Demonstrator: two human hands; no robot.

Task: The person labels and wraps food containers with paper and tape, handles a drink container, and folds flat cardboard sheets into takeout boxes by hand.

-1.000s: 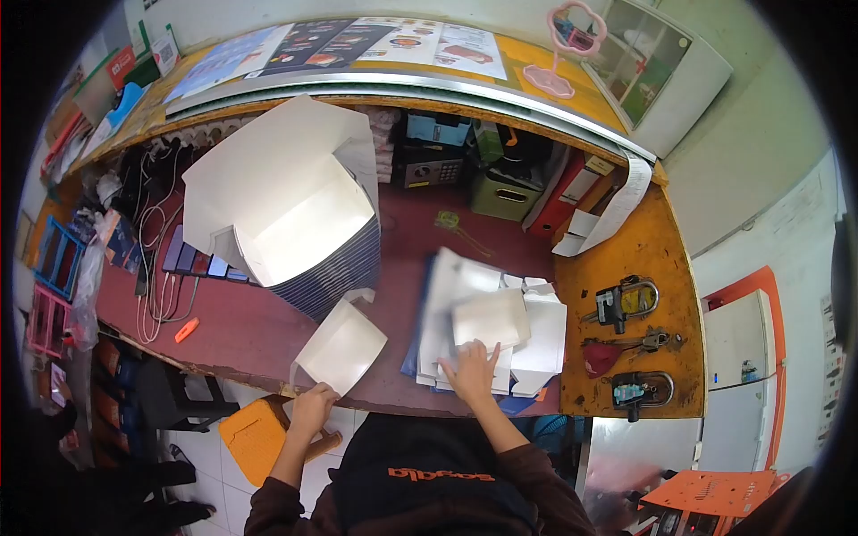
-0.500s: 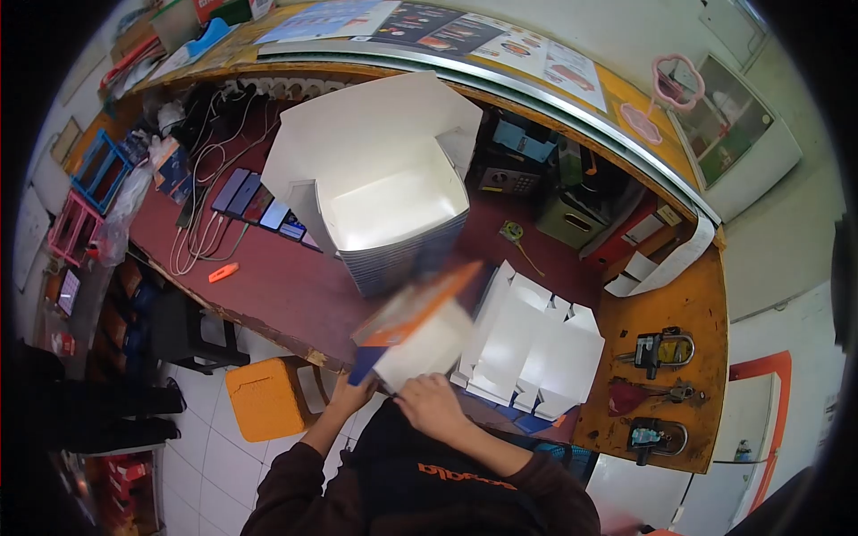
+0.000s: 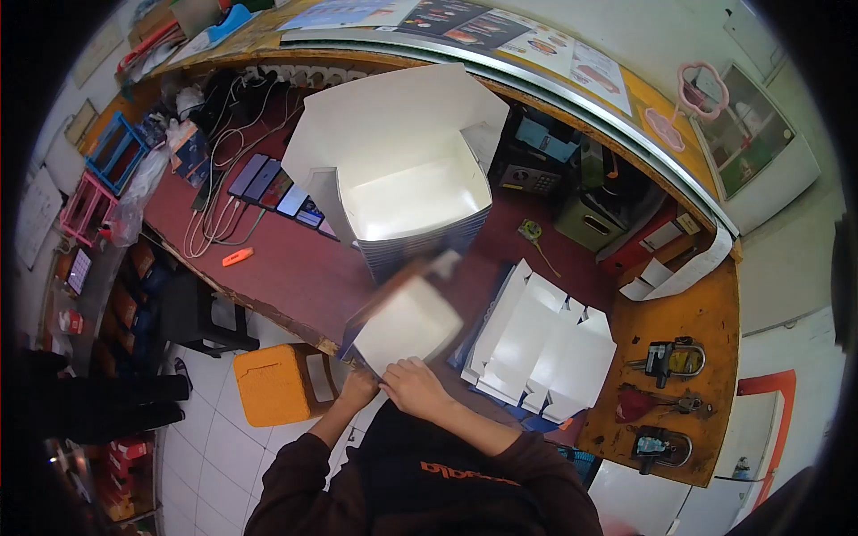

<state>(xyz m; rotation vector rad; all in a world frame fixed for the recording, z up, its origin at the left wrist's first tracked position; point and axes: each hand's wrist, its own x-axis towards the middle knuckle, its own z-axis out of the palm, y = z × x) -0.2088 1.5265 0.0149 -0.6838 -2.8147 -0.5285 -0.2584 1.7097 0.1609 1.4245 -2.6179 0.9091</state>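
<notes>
A part-folded cardboard food box (image 3: 408, 325), white inside and blurred by motion, stands at the table's front edge. My left hand (image 3: 359, 390) is closed at its near left corner. Bent over its near edge, the fingers of my right hand (image 3: 416, 389) grip the cardboard close to the left hand. Some fingertips are hidden behind the box wall. Right behind it rises a tall stack of nested open boxes (image 3: 416, 204), the top one with its lid standing up. To the right lies a pile of flat white box blanks (image 3: 543, 347) with slots and creases.
Phones (image 3: 268, 183) with charging cables lie at the left of the red table (image 3: 295, 268), near an orange marker (image 3: 238, 257). A tape measure (image 3: 530, 230) and a green box (image 3: 587, 221) are at the back right. Padlocks (image 3: 666, 359) lie on the wooden ledge. An orange stool (image 3: 273, 384) stands below.
The box between my hands has turned and its walls stand more upright, with the white inside facing up. Both hands stay at its near edge. The whole view has shifted slightly.
</notes>
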